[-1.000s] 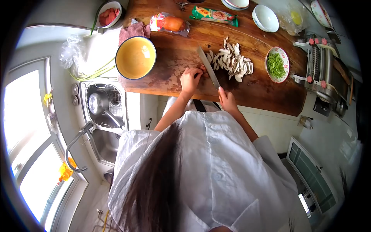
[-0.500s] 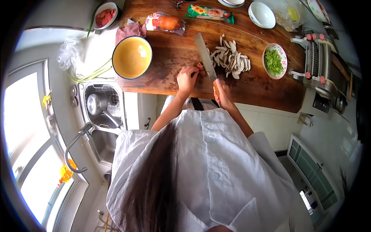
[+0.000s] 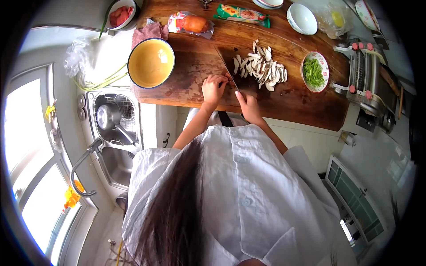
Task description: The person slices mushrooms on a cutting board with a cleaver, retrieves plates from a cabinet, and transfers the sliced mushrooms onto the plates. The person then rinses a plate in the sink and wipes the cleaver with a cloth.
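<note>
Wooden counter (image 3: 306,104); near front edge (image 3: 293,119), right hand (image 3: 250,107) clasps knife (image 3: 227,68); left hand (image 3: 213,91) curled, hold unclear, apart from bowl (image 3: 150,66).

– Which words can you read on the green packet (image 3: 242,15) in front of you?
– I must tell you, its print is too small for reading.
– And on the red-and-white plastic packet (image 3: 191,24) near you?
– Also there you see print, but no brand or number is readable.

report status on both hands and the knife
Right hand gripping knife. Left hand at reddish food, left of knife. Sliced mushrooms close on knife's right.
</note>
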Available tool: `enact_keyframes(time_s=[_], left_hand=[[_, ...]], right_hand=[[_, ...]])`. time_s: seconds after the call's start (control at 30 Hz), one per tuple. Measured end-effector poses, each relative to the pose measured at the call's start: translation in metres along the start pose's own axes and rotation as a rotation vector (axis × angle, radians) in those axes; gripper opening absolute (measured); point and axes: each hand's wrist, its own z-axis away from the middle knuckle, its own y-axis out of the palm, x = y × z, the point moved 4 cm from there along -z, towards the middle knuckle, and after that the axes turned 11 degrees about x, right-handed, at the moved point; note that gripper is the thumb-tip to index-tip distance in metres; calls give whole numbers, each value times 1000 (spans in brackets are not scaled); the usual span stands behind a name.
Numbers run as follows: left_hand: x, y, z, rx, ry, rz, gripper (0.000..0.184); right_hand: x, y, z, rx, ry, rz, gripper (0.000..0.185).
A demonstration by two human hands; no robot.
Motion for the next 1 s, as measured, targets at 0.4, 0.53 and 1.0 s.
enact_keyframes(time_s=[0.4, 0.53, 1.0], left_hand=[[2, 0, 3, -47, -44, 1, 6], [0, -2, 3, -54, -43, 28, 6], [1, -1, 2, -32, -18, 11, 3]], right_hand=[[-1, -14, 13, 127, 188, -557, 37], [6, -18, 20, 230, 281, -492, 43], [-37, 17, 1, -34, 130, -128, 45]])
